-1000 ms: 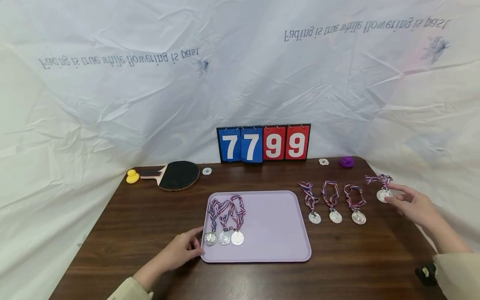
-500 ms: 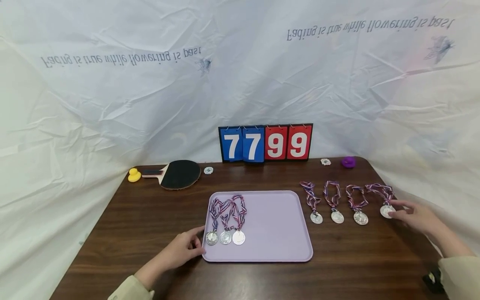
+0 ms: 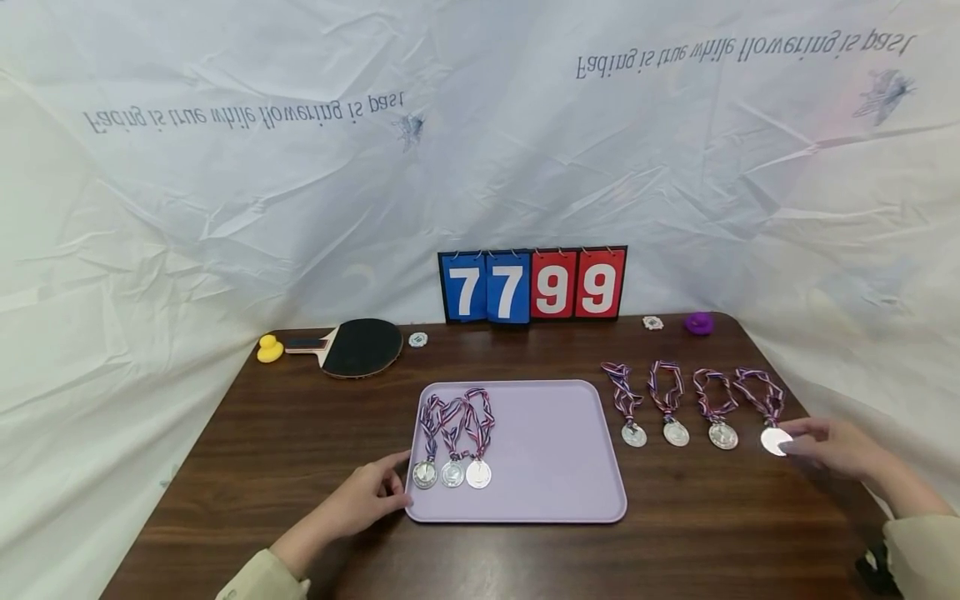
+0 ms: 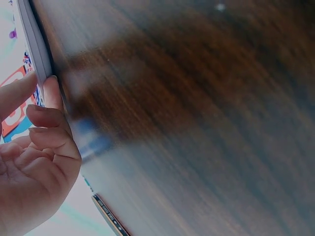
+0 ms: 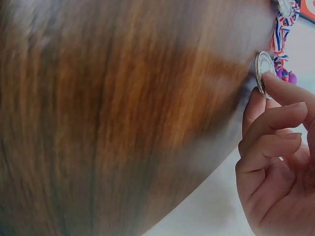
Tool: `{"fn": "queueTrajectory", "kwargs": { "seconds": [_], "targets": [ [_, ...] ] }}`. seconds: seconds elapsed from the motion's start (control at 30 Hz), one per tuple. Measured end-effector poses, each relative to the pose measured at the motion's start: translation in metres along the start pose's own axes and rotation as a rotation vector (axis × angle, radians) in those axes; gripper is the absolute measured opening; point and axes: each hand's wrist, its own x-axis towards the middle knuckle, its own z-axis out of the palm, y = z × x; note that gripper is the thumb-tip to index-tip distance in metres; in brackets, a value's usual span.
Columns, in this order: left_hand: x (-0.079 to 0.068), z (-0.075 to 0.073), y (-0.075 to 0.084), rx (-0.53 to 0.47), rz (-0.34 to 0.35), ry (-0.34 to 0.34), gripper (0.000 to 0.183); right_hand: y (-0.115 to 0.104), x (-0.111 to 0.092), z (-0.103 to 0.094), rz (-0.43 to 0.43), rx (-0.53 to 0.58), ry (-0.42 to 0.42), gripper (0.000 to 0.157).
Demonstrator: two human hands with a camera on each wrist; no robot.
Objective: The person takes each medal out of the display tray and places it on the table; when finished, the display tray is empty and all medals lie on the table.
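Observation:
My right hand (image 3: 836, 450) pinches a silver medal (image 3: 776, 441) between thumb and index finger at the table's right side. Its striped ribbon lies stretched away behind it. In the right wrist view the medal disc (image 5: 264, 73) is tilted up, the other fingers curling loosely below. Three more silver medals, among them the nearest one (image 3: 723, 435), lie in a row to its left. My left hand (image 3: 367, 500) holds the left edge of a lilac tray (image 3: 555, 458). The left wrist view shows the tray rim (image 4: 37, 39) between thumb and index finger. Inside the tray's left part lie three medals (image 3: 452, 473).
Along the back stand a flip scoreboard (image 3: 531, 286) and a purple duck-like toy (image 3: 700, 323). A black table tennis bat (image 3: 363, 347), a yellow duck (image 3: 269, 348) and small white chips (image 3: 417, 339) lie there too. A white curtain (image 3: 480, 167) encloses the table.
My right hand has brought the medal toward the table's near side, drawing its ribbon out into a loop level with the other three. The left hand stays on the tray.

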Motion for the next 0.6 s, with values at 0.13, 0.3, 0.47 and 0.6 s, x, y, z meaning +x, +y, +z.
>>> {"fn": "queueTrajectory", "kwargs": {
  "seconds": [0.13,0.3,0.47,0.6],
  "targets": [
    [0.0005,0.0002,-0.0006,-0.002,0.007,0.003,0.060,0.0039,0.0008,0.0000,-0.006,-0.015,0.016,0.047],
    [0.0006,0.0005,-0.0015,0.008,-0.006,-0.003,0.060,0.0052,0.0013,-0.0006,0.038,-0.042,0.029,0.049],
    [0.0003,0.0001,0.0003,0.013,-0.003,0.001,0.060,0.0044,0.0003,-0.0006,0.073,-0.031,0.035,0.052],
    [-0.0001,-0.0003,0.0031,0.012,-0.004,0.002,0.060,0.0045,-0.0005,0.0003,0.090,-0.019,0.051,0.054]
  ]
}}
